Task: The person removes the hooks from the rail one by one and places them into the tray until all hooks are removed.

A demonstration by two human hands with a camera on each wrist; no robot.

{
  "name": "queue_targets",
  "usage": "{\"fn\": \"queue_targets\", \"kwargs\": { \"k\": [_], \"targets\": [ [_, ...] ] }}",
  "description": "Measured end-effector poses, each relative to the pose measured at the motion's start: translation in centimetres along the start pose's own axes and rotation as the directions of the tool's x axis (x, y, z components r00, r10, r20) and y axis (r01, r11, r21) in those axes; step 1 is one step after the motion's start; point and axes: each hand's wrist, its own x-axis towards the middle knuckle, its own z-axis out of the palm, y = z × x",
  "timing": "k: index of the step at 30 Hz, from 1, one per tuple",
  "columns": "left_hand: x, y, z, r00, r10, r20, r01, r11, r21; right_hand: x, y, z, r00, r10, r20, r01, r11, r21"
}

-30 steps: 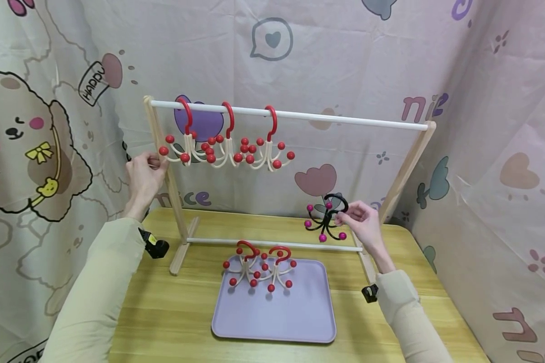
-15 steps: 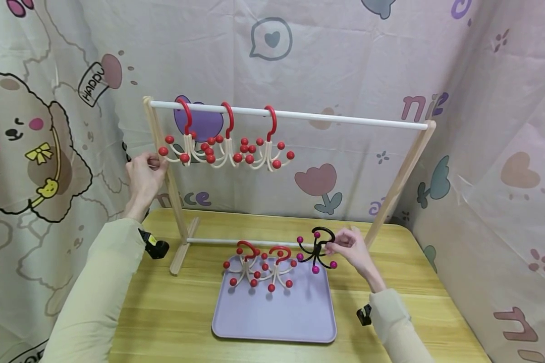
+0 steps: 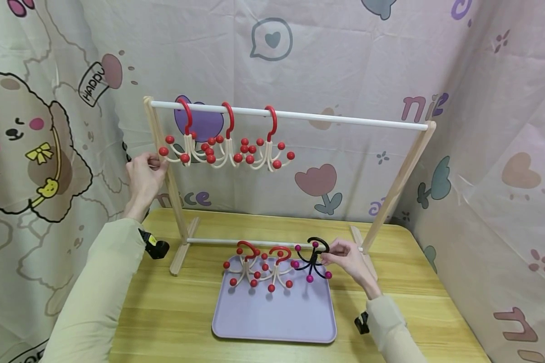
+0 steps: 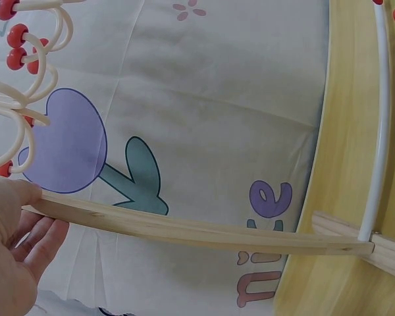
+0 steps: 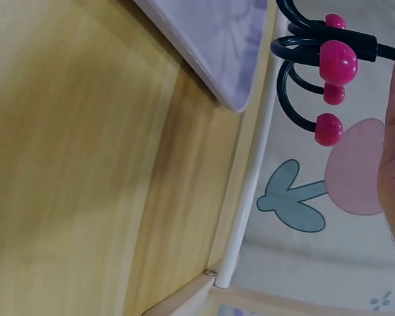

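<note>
My right hand (image 3: 350, 261) pinches the hook of a black claw hanger with pink ball tips (image 3: 312, 260) over the back right corner of the lilac tray (image 3: 295, 322). In the right wrist view the hanger's curved arms (image 5: 365, 47) show beside a fingertip. My left hand (image 3: 144, 177) holds the left wooden upright (image 3: 174, 204) of a rack, thumb above and fingers beneath it in the left wrist view. Red-hooked cream hangers with red balls, such as the middle one (image 3: 228, 146), hang from the white top rail (image 3: 345, 119). Two matching hangers (image 3: 247, 269) stand on the tray's back half.
The rack's right upright (image 3: 399, 186) rises behind my right hand. Its white lower bar (image 3: 213, 242) runs just behind the tray. A wooden table (image 3: 163, 312) carries everything, with a patterned curtain (image 3: 354, 60) hanging around it.
My right hand has come down and to the left with the black hanger, from beside the right upright to over the tray's back right corner. The left hand has stayed still.
</note>
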Motion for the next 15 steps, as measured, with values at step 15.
{"fn": "queue_targets", "kwargs": {
  "k": [15],
  "targets": [
    [0.14, -0.06, -0.02, 1.0, -0.006, -0.006, 0.006, 1.0, -0.002, -0.24, 0.99, 0.5, 0.998, 0.045, 0.043, -0.045, 0.999, 0.002]
  ]
}}
